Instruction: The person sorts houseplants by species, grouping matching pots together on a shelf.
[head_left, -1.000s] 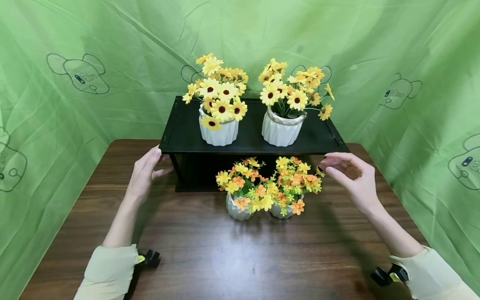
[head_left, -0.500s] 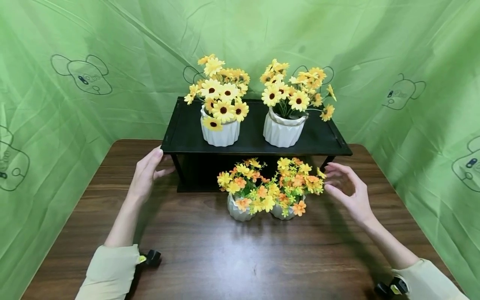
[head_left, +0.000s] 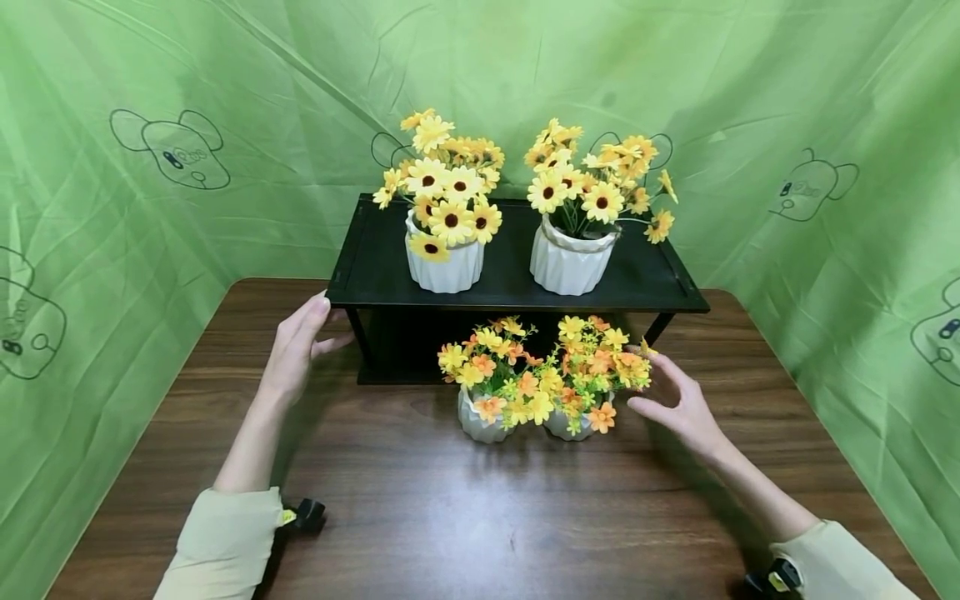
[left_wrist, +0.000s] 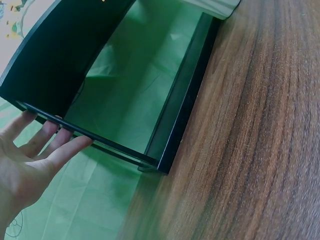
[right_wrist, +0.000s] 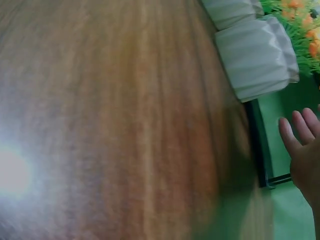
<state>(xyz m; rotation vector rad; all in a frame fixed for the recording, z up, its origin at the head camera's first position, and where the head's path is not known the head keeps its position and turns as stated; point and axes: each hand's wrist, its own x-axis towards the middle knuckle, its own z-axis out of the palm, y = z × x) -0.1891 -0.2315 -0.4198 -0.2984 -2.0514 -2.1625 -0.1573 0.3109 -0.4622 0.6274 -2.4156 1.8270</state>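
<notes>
My left hand (head_left: 295,346) is at the left end of a black two-tier shelf (head_left: 502,296). In the left wrist view, its fairly straight fingers touch the shelf's side bar (left_wrist: 107,142). My right hand (head_left: 678,404) is spread beside the right pot of orange and yellow flowers (head_left: 592,371), with fingertips partly hidden behind the blooms. That ribbed white pot (right_wrist: 257,57) shows in the right wrist view, apart from the fingers. To its left stands a similar pot with orange and yellow flowers (head_left: 491,367). Both are on the table in front of the shelf.
On the shelf's top stand two white pots of yellow daisies, a left pot (head_left: 445,265) and a right pot (head_left: 572,262). Beneath them is the brown wood-grain table (head_left: 420,517). Green cloth (head_left: 300,208) with printed bear outlines hangs around the back and sides.
My right hand has come down from the shelf's right front corner and moved left to the right pot's flowers. My left hand stays at the shelf's left end. The head view has shifted slightly.
</notes>
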